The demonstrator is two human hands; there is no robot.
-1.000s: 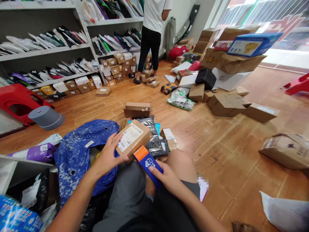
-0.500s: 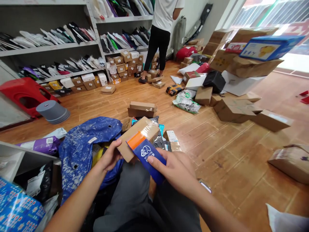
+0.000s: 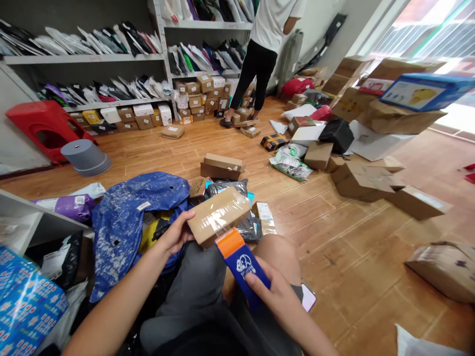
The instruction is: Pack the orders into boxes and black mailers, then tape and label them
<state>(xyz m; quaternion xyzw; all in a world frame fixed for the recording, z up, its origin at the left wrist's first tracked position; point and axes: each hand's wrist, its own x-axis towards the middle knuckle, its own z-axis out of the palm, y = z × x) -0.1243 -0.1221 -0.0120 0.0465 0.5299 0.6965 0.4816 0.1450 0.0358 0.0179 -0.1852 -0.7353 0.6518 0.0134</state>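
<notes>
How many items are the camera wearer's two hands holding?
2: a taped cardboard box in the left hand, and a blue-and-orange elephant-print item in the right hand. Anything behind them would be hidden.

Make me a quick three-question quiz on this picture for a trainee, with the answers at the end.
1. True or false: the left hand holds the carton.

2. Multiple choice: what colour is the end nearest the carton on the blue item in the right hand?
A. Green
B. Orange
C. White

3. Fill in the blank: the blue sack lies to the person's ____.

Key:
1. True
2. B
3. left
</notes>
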